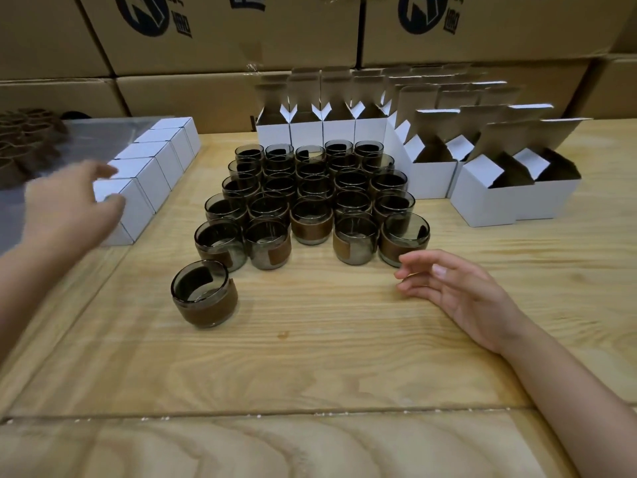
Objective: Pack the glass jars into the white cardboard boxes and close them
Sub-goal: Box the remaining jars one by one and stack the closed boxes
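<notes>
The stacked brown corrugated shipping cartons (220,32) behind carry dark blue logos, cropped and unreadable. The left hand (74,205), blurred, spreads its fingers loosely on the nearest closed white cardboard box (127,205), seemingly touching it. The right hand (458,294) lies on the pale wooden table (310,374), fingers relaxed apart, empty. Smoky glass jars with brown bands (310,198) cluster centrally; one separate jar (205,293) stands nearer. Open white boxes (489,191) wait right.
</notes>
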Demonstrator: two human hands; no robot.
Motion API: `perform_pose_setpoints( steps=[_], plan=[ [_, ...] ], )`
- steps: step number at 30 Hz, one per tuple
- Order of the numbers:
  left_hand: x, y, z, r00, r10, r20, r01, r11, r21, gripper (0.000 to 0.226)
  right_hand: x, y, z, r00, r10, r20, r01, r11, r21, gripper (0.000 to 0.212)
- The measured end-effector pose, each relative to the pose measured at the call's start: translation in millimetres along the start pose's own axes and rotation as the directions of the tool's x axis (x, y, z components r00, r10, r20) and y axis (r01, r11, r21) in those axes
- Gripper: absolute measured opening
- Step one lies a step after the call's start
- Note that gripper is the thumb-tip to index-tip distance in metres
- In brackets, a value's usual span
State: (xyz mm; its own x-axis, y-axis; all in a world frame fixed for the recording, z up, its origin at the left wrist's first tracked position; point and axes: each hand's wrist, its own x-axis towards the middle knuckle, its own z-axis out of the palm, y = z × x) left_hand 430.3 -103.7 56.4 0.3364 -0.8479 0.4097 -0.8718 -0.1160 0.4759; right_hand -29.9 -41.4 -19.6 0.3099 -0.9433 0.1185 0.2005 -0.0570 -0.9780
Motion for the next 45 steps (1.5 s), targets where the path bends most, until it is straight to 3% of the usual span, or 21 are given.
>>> perform_pose_setpoints(
  steps=[2,4,6,8,9,12,15,18,19,21,23,24,26,31,34,38,45],
  plan=[
    [-24.6,51.6,2.5,0.969,0.196,-0.148,-0.217,0.965,-0.147,0.021,-0.1,-1.0,0.6,1.0,0.001,0.0,-0.001,1.0,0.006,0.037],
    [-64.4,110.1,10.3,0.893,0.402,-0.203,-0.443,0.866,-0.231,0.017,0.0,-1.1,0.6,1.0,0.008,0.0,-0.008,1.0,0.013,0.037],
    [-104.2,155.3,28.9,0.774,0.608,-0.176,-0.632,0.722,-0.281,0.018,-0.2,-1.0,0.1,1.0,0.013,0.001,-0.013,1.0,0.021,0.037],
    [-136.1,185.2,52.1,0.667,0.744,-0.047,-0.714,0.62,-0.324,0.019,-0.4,-1.0,-0.2,1.0,0.014,0.001,-0.014,1.0,0.027,0.038],
    [-147.5,193.3,64.0,0.656,0.755,0.028,-0.697,0.619,-0.362,0.017,-0.5,-1.0,-0.3,1.0,0.011,-0.002,-0.011,0.999,0.035,0.038],
    [-165.0,195.6,96.2,0.711,0.674,0.199,-0.537,0.703,-0.467,0.009,-1.4,-1.7,-1.3,1.0,0.013,-0.006,-0.013,0.998,0.061,0.038],
    [-165.8,188.6,116.6,0.731,0.601,0.324,-0.462,0.785,-0.412,0.003,-2.7,-1.8,-1.5,1.0,0.013,-0.002,-0.013,0.999,0.046,0.035],
    [-162.1,185.1,124.0,0.759,0.545,0.356,-0.396,0.821,-0.411,0.004,0.5,-6.3,-2.8,0.975,-0.107,-0.196,0.089,0.991,-0.098,0.016],
    [-161.6,185.7,124.5,0.757,0.541,0.368,-0.396,0.826,-0.401,0.005,3.7,-9.2,-5.8,0.931,-0.167,-0.326,0.118,0.979,-0.164,0.017],
    [-161.3,186.5,126.1,0.746,0.543,0.385,-0.407,0.83,-0.382,0.006,12.2,-17.0,-16.7,0.77,-0.262,-0.582,0.093,0.948,-0.305,0.025],
    [-160.7,186.9,126.8,0.746,0.535,0.398,-0.398,0.836,-0.378,0.006,24.0,-24.3,-35.2,0.636,-0.338,-0.693,-0.035,0.885,-0.464,0.026],
    [-160.3,187.1,127.0,0.747,0.531,0.401,-0.39,0.838,-0.383,0.005,30.0,-27.4,-45.8,0.627,-0.361,-0.69,-0.115,0.833,-0.54,0.032],
    [-160.0,187.6,127.3,0.749,0.529,0.4,-0.384,0.837,-0.389,0.004,43.5,-33.0,-65.4,0.676,-0.371,-0.637,-0.236,0.71,-0.664,0.05],
    [-158.7,187.2,128.9,0.753,0.525,0.396,-0.374,0.838,-0.398,0.005,67.3,-41.6,-88.7,0.781,-0.314,-0.54,-0.324,0.535,-0.78,0.06],
    [-157.8,185.8,130.5,0.756,0.524,0.392,-0.367,0.835,-0.41,0.006,67.9,-43.3,-88.4,0.778,-0.341,-0.528,-0.333,0.488,-0.807,0.053],
    [-157.3,184.4,132.3,0.758,0.523,0.39,-0.354,0.832,-0.427,0.008,51.5,-43.9,-72.3,0.76,-0.453,-0.466,-0.337,0.338,-0.879,0.03],
    [-158.8,184.6,129.3,0.701,0.581,0.412,-0.353,0.786,-0.508,0.013,-14.6,-30.4,-28.4,0.711,-0.617,-0.337,-0.259,0.216,-0.941,0.022]
  ],
)
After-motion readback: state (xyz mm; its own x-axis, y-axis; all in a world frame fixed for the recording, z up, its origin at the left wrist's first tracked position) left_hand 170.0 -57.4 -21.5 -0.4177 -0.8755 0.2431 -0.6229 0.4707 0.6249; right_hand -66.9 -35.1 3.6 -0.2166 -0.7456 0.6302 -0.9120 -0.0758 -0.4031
